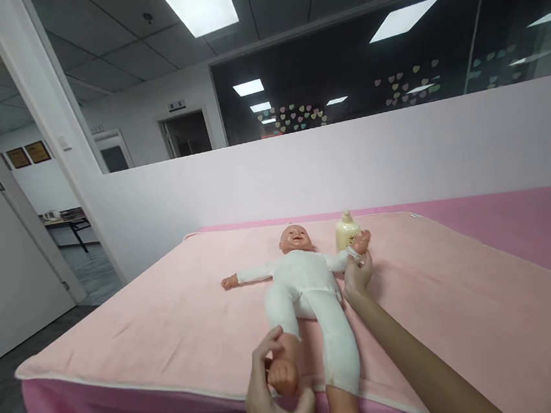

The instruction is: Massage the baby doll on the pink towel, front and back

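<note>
A baby doll (304, 275) in a white cloth suit lies on its back, head away from me, arms spread and legs toward me. At the near edge, my left hand (274, 395) curls around the doll's bare foot (283, 376) on the left side, fingers on the outer side and thumb on the near side. My right hand (359, 277) is closed around the doll's arm at the wrist, just below its small hand (361, 242). Close behind that wrist stands a pale yellow pump bottle (346, 231), upright and partly covered by the doll's hand.
A light pink blanket (169, 320) with a pale hem covers the table over a darker pink cloth (525, 221). A low white wall (373, 164) with glass above borders the far side. A door (6, 245) stands at the left.
</note>
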The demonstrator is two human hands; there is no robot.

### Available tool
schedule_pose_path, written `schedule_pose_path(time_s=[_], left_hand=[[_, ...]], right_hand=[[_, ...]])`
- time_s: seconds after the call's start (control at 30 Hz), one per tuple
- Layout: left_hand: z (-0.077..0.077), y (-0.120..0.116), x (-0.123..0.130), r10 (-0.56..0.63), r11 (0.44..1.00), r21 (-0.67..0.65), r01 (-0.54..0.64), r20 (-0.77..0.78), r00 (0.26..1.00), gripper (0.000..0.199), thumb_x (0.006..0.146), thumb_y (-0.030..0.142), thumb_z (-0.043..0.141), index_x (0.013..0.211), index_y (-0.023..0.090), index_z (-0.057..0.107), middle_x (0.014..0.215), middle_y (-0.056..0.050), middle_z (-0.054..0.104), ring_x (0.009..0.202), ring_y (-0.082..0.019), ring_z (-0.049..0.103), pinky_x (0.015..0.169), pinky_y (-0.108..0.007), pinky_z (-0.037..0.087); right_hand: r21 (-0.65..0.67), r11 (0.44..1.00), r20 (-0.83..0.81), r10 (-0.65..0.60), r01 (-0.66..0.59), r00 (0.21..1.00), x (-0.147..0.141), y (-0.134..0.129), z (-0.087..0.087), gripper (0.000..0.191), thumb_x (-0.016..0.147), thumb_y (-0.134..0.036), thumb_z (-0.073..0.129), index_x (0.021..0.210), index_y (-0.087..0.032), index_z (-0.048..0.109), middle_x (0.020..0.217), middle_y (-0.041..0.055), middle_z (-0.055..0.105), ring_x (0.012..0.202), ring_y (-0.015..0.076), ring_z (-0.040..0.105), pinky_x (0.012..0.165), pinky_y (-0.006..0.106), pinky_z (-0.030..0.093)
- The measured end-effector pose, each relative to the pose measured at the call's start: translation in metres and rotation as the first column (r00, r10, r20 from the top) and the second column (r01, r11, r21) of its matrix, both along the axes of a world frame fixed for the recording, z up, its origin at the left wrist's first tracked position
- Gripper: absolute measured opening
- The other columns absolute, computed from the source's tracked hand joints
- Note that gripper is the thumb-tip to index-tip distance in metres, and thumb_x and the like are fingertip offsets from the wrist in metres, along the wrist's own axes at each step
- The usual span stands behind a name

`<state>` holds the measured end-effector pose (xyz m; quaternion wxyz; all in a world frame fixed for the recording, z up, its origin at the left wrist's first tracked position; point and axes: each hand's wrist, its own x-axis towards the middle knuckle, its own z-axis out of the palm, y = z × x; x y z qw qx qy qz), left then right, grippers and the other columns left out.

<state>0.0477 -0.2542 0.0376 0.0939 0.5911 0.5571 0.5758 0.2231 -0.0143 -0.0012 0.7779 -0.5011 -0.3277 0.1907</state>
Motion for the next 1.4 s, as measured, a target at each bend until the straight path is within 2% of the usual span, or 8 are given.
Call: schedule_pose_path(time_s=[0.1, 0.23, 0.4, 0.6, 0.7, 0.83, 1.07, 1.4], left_hand=[[0.002, -0.002, 0.004, -0.024, 0.999, 0.036, 0.021, 0.094, 0.995, 0.032, 0.064, 0.009, 0.049, 0.094, 0.019, 0.055, 0.117, -0.009, 0.063, 0.107, -0.023, 0.061, 0.086, -0.032, 0.051], [0.035, 0.035, -0.002, -0.059, 0.995, 0.082, 0.052, 0.090, 0.994, 0.034, 0.073, 0.016, 0.053, 0.106, 0.018, 0.057, 0.117, -0.010, 0.063, 0.109, -0.023, 0.059, 0.092, -0.034, 0.049], [0.053, 0.072, -0.006, -0.307, 0.947, -0.113, 0.301, -0.047, 0.950, 0.033, 0.075, 0.017, 0.055, 0.107, 0.021, 0.060, 0.122, -0.005, 0.063, 0.103, -0.020, 0.062, 0.073, -0.026, 0.053], [0.014, 0.016, -0.001, -0.088, 0.996, 0.003, 0.088, 0.033, 0.996, 0.031, 0.080, 0.031, 0.060, 0.109, 0.020, 0.061, 0.120, -0.009, 0.064, 0.110, -0.023, 0.061, 0.086, -0.029, 0.053], [-0.009, -0.018, 0.003, -0.011, 0.999, 0.047, 0.008, 0.078, 0.997, 0.024, 0.081, 0.033, 0.060, 0.101, 0.020, 0.063, 0.115, -0.008, 0.067, 0.106, -0.023, 0.063, 0.088, -0.028, 0.052], [0.004, -0.013, 0.001, -0.034, 0.999, 0.045, 0.030, 0.100, 0.994, 0.029, 0.083, 0.037, 0.057, 0.106, 0.019, 0.060, 0.120, -0.010, 0.064, 0.113, -0.023, 0.059, 0.093, -0.030, 0.049], [0.047, 0.070, -0.001, -0.286, 0.955, -0.051, 0.291, 0.094, 0.954, 0.033, 0.086, 0.029, 0.054, 0.117, 0.019, 0.053, 0.121, -0.008, 0.062, 0.111, -0.021, 0.058, 0.093, -0.033, 0.047], [-0.020, -0.015, 0.003, -0.102, 0.993, -0.035, 0.114, 0.252, 0.962, 0.044, 0.076, 0.042, 0.064, 0.117, 0.027, 0.059, 0.116, -0.009, 0.065, 0.114, -0.031, 0.057, 0.094, -0.044, 0.049]], right_hand=[[0.004, 0.998, -0.127, -0.056, 0.057, 0.990, -0.003, -0.003, 0.003, 0.065, 0.079, -0.038, 0.042, 0.140, -0.020, 0.033, 0.131, 0.0128, 0.052, 0.104, 0.0225, 0.058, 0.085, 0.036, 0.049], [0.064, 0.996, 0.269, 0.047, -0.066, 0.962, -0.008, -0.005, 0.006, 0.056, 0.079, -0.033, 0.045, 0.134, -0.021, 0.048, 0.119, 0.0107, 0.057, 0.103, 0.0232, 0.054, 0.089, 0.039, 0.045], [-0.111, 0.964, 0.743, 0.241, -0.240, 0.625, -0.013, -0.008, 0.005, 0.047, 0.079, -0.017, 0.041, 0.119, -0.028, 0.062, 0.095, 0.0086, 0.057, 0.095, 0.0235, 0.052, 0.091, 0.042, 0.042], [-0.019, 0.996, 0.236, 0.085, -0.082, 0.968, -0.007, -0.005, -0.002, 0.056, 0.078, -0.033, 0.046, 0.132, -0.018, 0.044, 0.122, 0.0119, 0.056, 0.110, 0.0255, 0.053, 0.093, 0.040, 0.042], [-0.113, 0.992, -0.087, -0.063, 0.053, 0.994, -0.002, -0.001, -0.006, 0.064, 0.077, -0.037, 0.047, 0.135, -0.013, 0.035, 0.127, 0.0163, 0.052, 0.110, 0.0261, 0.054, 0.090, 0.038, 0.044], [0.012, 0.999, 0.061, -0.054, 0.053, 0.997, 0.002, -0.001, -0.002, 0.063, 0.080, -0.037, 0.045, 0.137, -0.012, 0.035, 0.128, 0.0166, 0.051, 0.106, 0.0241, 0.054, 0.086, 0.036, 0.045], [-0.119, 0.974, 0.876, 0.194, -0.192, 0.442, -0.002, -0.009, 0.009, 0.046, 0.082, -0.019, 0.043, 0.124, -0.027, 0.058, 0.099, 0.0088, 0.059, 0.094, 0.0229, 0.051, 0.086, 0.038, 0.040], [-0.093, 0.995, 0.143, 0.057, -0.043, 0.988, 0.002, 0.006, -0.004, 0.058, 0.078, -0.038, 0.048, 0.131, -0.016, 0.041, 0.119, 0.0142, 0.057, 0.104, 0.0268, 0.055, 0.087, 0.039, 0.044]])
